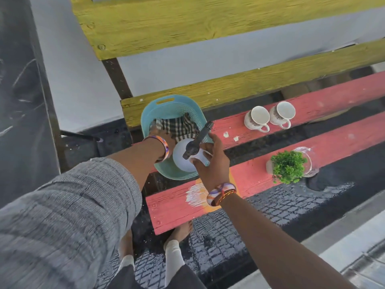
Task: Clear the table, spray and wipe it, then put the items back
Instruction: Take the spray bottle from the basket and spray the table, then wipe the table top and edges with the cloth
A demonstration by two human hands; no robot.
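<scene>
Right hand (210, 161) was wrapped around the neck of the white spray bottle (185, 157), fingers closed on it just below the dark trigger head (199, 138). The bottle sat at the near end of the teal basket (166, 109), over or just inside the rim; couldn't tell whether its base was resting or lifted. Left hand (160, 132) was down inside the basket by the checked cloth (181, 127); its fingers were hidden behind wrist and cloth, so the grip couldn't be read.

The table, red planks (312, 109) with open gaps between them, wasn't cleared yet: two white mugs (268, 117) stood side by side on the far plank, and a small green plant (288, 166) and a clear glass jug (308, 161) touched each other on the near plank.

Risks, as judgement:
- The basket straddled a gap between planks. Pulling bottle and cloth out together could tip or drag it.
- The neck-only grip put the bottle's weight below the hand, so it could swing and clip the basket rim.
- Spraying before clearing would wet the mugs and plant.
- The jug sat near the plank edge, right beside the plant. Lifting the plant carelessly could nudge it off.
- Small items could drop through the gaps.
- The ground looked wet under bare feet, so slipping was possible.
</scene>
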